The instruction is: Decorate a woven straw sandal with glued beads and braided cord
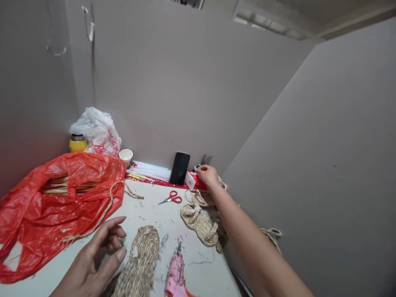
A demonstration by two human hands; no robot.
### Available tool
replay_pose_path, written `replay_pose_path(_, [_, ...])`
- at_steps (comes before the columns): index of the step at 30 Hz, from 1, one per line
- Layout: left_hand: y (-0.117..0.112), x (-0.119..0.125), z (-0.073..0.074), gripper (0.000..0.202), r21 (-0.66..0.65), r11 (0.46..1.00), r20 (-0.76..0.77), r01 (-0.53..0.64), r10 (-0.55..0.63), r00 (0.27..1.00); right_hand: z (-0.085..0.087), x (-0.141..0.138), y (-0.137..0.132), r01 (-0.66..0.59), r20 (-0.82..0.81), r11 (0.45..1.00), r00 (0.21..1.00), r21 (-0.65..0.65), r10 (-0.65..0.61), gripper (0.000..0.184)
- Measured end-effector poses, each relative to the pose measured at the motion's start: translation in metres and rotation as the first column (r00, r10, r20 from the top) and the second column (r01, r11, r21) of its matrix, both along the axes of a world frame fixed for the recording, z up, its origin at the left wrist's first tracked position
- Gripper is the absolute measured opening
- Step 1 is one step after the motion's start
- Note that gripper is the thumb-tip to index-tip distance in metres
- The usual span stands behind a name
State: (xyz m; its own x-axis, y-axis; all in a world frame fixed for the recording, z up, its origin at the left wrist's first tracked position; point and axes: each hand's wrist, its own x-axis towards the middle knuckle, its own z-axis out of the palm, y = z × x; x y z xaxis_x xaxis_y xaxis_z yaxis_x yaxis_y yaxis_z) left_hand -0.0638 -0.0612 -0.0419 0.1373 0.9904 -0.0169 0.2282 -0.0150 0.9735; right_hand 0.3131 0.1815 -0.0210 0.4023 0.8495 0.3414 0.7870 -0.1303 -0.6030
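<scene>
Right hand (208, 175) is stretched to the far edge of the table (148, 214), fingers curled down on the top right end of a red-and-white carton (192, 181). It's touching the carton, but I can't tell whether it actually grips it; the thumb side is hidden. The carton lies against the far wall, just right of a black phone (180, 168) leaning upright, and sits under and left of the palm. Left hand (93, 260) is near-left, open, fingers loosely spread and bent, holding nothing. A woven straw sole (140, 262) lies flat just right of its thumb, close, with contact unclear. A pink glue gun (175, 274) is right of the sole, nozzle pointing far. A finished straw sandal (199, 222) lies under the right forearm, with red-handled scissors (171, 199) mid-table between the sandal and phone. A red plastic bag (46, 214) is on the left, with a braided straw cord (107, 210) trailing over it.
</scene>
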Motion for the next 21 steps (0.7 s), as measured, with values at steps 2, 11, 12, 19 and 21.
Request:
replay_pose_path(2, [0.0, 0.001, -0.001, 0.053, 0.004, 1.0, -0.004, -0.01, 0.01, 1.0, 0.0, 0.004, 0.001, 0.026, -0.065, 0.998, 0.998, 0.049, -0.023, 0.029])
replay_pose_path(11, [0.0, 0.002, -0.003, 0.051, 0.04, 0.998, 0.004, -0.049, 0.049, 0.999, 0.009, 0.008, 0.001, 0.194, -0.334, 0.941, 0.938, 0.276, -0.095, 0.028])
replay_pose_path(12, [0.0, 0.002, -0.003, 0.051, 0.04, 0.998, -0.001, -0.044, 0.044, 0.999, 0.011, 0.008, 0.0, 0.215, -0.365, 0.93, 0.926, 0.298, -0.097, 0.028])
replay_pose_path(19, [0.0, 0.0, -0.008, 0.051, 0.058, 0.998, -0.021, -0.036, 0.037, 0.999, 0.045, 0.008, -0.004, 0.371, -0.582, 0.81, 0.812, 0.455, -0.045, 0.028])
replay_pose_path(21, [0.0, 0.001, -0.009, 0.052, 0.04, 0.999, -0.016, -0.036, 0.037, 0.999, 0.06, 0.006, -0.01, 0.392, -0.629, 0.775, 0.777, 0.496, 0.01, 0.028])
